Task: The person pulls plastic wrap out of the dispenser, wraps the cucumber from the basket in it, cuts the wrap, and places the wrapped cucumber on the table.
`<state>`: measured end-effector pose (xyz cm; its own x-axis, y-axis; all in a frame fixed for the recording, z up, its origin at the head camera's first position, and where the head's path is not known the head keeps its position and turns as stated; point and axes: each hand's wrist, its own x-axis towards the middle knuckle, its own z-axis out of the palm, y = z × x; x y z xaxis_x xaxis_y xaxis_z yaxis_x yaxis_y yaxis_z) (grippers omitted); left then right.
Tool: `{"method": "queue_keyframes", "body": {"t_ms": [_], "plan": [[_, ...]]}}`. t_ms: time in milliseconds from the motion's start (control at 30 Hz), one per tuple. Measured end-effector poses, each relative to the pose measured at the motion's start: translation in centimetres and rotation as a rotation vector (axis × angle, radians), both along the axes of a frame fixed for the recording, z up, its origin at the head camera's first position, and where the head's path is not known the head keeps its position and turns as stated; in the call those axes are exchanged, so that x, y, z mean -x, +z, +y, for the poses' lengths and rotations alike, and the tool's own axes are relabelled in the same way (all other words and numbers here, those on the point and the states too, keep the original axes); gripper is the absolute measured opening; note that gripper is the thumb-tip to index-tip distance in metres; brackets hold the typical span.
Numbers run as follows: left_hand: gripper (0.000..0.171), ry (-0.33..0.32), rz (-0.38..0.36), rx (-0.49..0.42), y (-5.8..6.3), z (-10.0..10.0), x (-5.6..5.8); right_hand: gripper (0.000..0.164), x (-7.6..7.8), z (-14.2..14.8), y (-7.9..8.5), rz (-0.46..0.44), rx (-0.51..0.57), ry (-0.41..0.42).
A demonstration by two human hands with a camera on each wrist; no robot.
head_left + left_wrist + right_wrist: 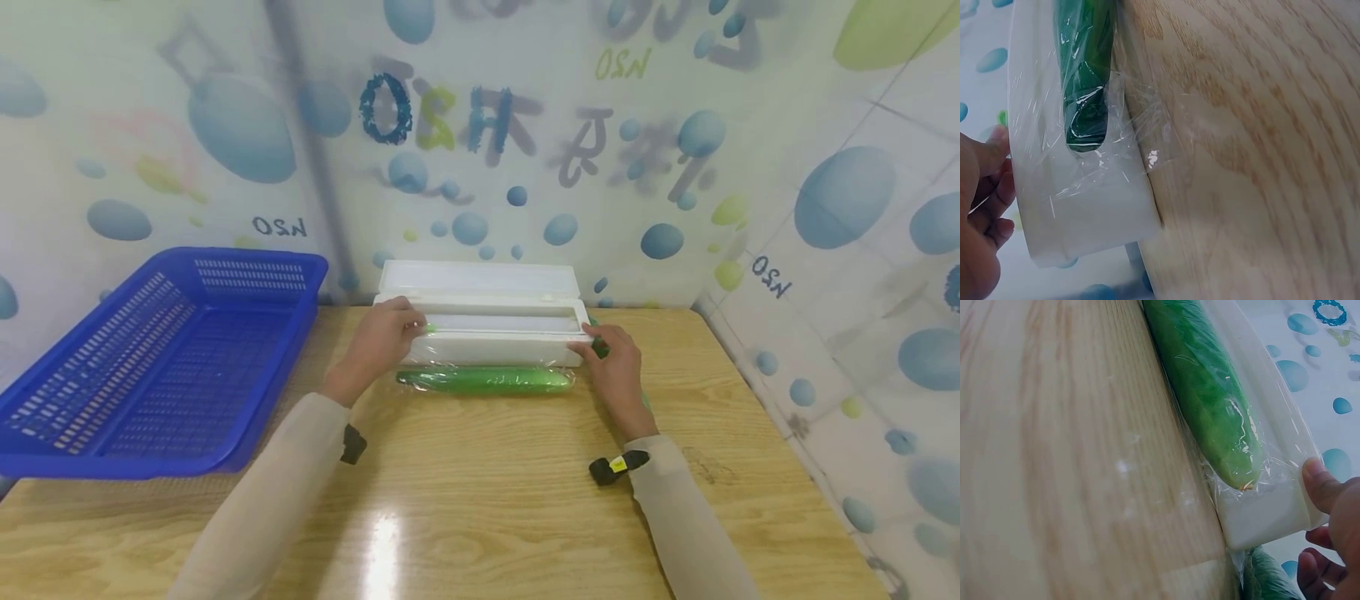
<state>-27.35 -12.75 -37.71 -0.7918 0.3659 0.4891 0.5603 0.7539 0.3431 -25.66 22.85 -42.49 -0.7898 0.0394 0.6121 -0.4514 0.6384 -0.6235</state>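
A white cling film dispenser point(480, 348) lies lengthwise against the wall side of the table, its lid point(480, 279) raised. Along its front rests a green cucumber point(487, 381) under clear film point(1129, 119), which clings round it and wrinkles at both ends. My left hand point(382, 337) is at the dispenser's left end, fingertips pinching at a small green slider point(431, 328) on the front edge. My right hand point(617, 367) grips the right end, thumb point(1316, 478) on the rim and the other fingers curled behind the corner.
A blue plastic basket point(247, 400) stands on the left of the wooden table point(480, 500). Another green, film-covered item point(1269, 575) lies behind the dispenser's right end, partly hidden by my right hand. A patterned wall point(480, 192) rises directly behind.
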Motion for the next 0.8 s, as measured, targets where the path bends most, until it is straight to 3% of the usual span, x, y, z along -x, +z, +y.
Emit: {"method": "queue_keyframes", "body": {"t_ms": [167, 800], "plan": [[0.009, 0.016, -0.026, -0.006, 0.0, -0.2, 0.0, 0.038, 0.0, 0.0, 0.0, -0.007, 0.002, -0.002], [0.011, 0.034, 0.007, -0.002, -0.3, -1.3, 0.0, 0.04, 0.0, -0.1, 0.0, -0.024, -0.001, -0.012]]}}
